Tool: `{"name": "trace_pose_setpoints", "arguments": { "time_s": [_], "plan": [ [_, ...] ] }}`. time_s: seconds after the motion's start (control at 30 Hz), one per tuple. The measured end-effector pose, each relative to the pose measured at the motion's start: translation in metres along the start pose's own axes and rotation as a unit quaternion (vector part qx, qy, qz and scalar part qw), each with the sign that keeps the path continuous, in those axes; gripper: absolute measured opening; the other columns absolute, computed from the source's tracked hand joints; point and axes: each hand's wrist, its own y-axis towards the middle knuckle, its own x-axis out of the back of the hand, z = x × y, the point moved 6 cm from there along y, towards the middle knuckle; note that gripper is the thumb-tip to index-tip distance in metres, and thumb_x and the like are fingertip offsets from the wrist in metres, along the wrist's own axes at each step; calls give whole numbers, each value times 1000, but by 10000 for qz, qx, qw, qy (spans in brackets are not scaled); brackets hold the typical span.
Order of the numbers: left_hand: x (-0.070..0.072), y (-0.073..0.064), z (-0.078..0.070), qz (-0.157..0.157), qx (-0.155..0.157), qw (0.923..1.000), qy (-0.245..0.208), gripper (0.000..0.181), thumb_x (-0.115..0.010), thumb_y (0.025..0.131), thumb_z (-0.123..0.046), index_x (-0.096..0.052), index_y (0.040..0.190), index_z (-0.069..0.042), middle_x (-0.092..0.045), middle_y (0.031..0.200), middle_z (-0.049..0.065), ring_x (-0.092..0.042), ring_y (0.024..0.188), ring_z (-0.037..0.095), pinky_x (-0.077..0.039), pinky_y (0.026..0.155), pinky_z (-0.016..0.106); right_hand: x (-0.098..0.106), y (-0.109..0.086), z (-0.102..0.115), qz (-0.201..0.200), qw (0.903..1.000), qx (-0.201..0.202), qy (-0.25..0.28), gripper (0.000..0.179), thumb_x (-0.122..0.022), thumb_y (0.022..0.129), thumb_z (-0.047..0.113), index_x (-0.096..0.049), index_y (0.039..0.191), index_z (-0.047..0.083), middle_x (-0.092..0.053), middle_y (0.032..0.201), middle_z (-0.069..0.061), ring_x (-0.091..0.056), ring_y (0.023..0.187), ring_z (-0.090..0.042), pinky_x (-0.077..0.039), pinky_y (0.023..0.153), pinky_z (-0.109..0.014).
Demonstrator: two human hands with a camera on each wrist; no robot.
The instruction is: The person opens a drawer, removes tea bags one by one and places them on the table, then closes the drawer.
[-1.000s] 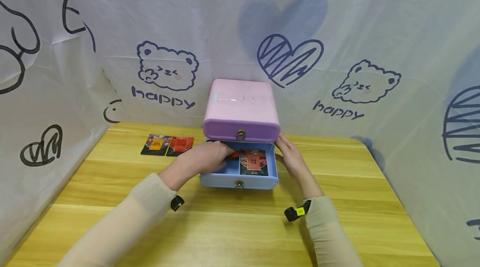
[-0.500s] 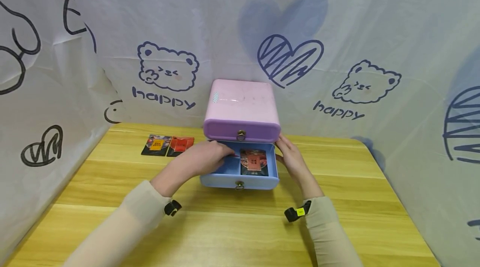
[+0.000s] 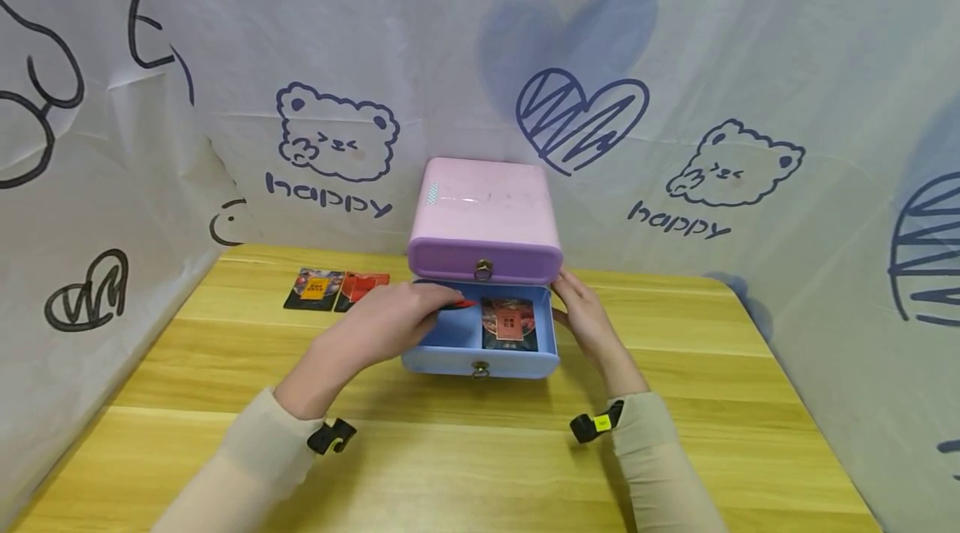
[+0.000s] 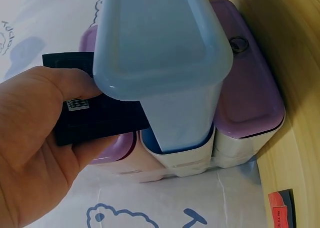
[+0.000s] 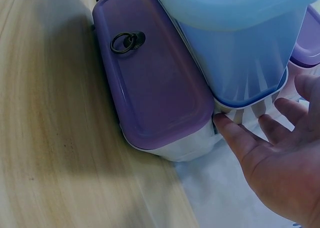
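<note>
My left hand [image 3: 375,325] pinches a flat seasoning packet [image 4: 107,115] between thumb and fingers. Its dark back with a barcode faces the left wrist camera, while the head view shows only a bit of its red side. The hand is over the left part of a pulled-out blue drawer [image 3: 441,363]. Another seasoning packet [image 3: 510,325], dark with a red label, lies in the right compartment. My right hand [image 3: 589,323] rests against the right side of the drawer cabinet [image 3: 483,200], its fingertips [image 5: 222,119] touching the pale casing and the fingers spread.
Above the blue drawer is a purple drawer [image 3: 450,261], closed. Another closed purple drawer [image 5: 155,73] with a ring pull is below it. A yellow-labelled packet [image 3: 313,290] and a red-labelled packet [image 3: 354,289] lie on the wooden table [image 3: 480,466], left of the cabinet.
My left hand has drawn back leftward and lifted, carrying the packet up from the left compartment. My right hand stays against the cabinet.
</note>
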Motion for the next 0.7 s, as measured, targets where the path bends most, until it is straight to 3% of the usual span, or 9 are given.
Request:
{"name": "trace_pose_setpoints", "arguments": {
  "time_s": [0.27,0.53,0.7],
  "plan": [
    [9,-16,-1,-367,58,9993,-9,45,-69,96,-2,-65,140,-11,-70,133,8,-72,109,23,-61,90,41,0,0,0,8,10000,19,-15,56,-43,112,37,-35,163,15,-29,169,-10,-29,155,-30,-38,118,-57],
    [19,-39,6,-1291,-44,9916,-62,56,-75,90,3,-63,143,-11,-66,140,10,-67,122,31,-59,94,45,-1,0,-1,-6,10000,-4,-39,55,-43,112,37,-36,163,16,-30,169,-9,-29,155,-29,-38,118,-56],
    [23,-53,13,-1991,-267,9796,85,56,-74,87,8,-66,140,-9,-68,137,11,-67,122,32,-58,95,48,0,0,0,-1,9999,-8,-112,56,-42,112,39,-35,163,17,-29,170,-8,-29,155,-29,-39,118,-56]
  ]
}}
